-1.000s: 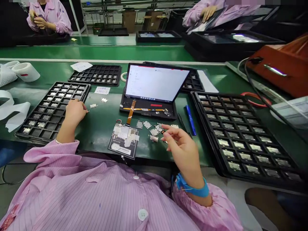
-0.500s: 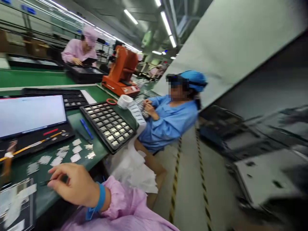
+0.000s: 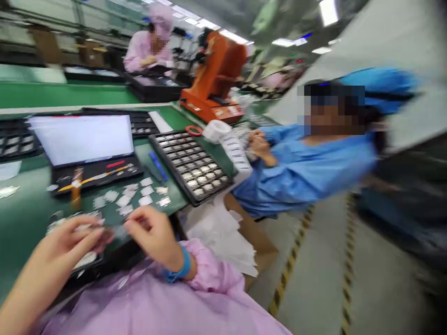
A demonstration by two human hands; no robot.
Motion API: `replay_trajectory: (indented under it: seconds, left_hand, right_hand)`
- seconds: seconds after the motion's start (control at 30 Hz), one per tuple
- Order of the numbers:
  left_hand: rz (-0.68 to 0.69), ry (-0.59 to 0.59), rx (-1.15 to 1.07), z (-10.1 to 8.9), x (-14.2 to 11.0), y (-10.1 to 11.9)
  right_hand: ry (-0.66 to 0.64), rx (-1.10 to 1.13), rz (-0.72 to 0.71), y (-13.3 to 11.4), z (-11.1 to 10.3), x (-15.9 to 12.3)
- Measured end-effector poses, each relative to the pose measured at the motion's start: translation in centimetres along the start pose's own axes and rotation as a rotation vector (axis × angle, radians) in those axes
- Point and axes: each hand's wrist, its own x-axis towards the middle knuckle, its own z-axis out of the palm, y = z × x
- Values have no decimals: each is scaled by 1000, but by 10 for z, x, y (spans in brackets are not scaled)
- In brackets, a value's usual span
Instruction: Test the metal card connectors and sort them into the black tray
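Left hand (image 3: 71, 242) and right hand (image 3: 153, 232), low at the near edge of the green surface (image 3: 21, 218), fingertips brought together over a small pale part (image 3: 117, 231); the blur hides whether either hand actually pinches it or is merely beside it. Right wrist carries a blue band (image 3: 181, 269); pink sleeve below. Just beyond the hands, loose small metal pieces (image 3: 139, 195) scattered on the surface. Behind them, a propped tablet (image 3: 82, 138) with a lit white screen, on a black base with an orange ribbon cable (image 3: 92, 178). To its right, a blue pen (image 3: 158, 165), then a black tray (image 3: 190, 165) of compartments holding small parts. Further right, a seated person in blue (image 3: 307, 170), hands near a white tape roll (image 3: 216, 130). Farther back, an orange machine (image 3: 216, 79) and a person in pink (image 3: 148, 46) at another bench.
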Motion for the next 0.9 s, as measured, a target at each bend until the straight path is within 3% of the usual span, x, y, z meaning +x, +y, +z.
replay_trajectory:
  seconds: [0.07,0.23,0.9]
  left_hand:
    - [-12,-53,-187,7,1,6]
    - [-2,-12,-415,16,14,10]
    - [53,-30,-253,11,8,4]
  right_hand:
    - [47,70,79,0,-2,2]
    - [-104,168,195,4,-2,8]
    - [-177,148,267,0,0,11]
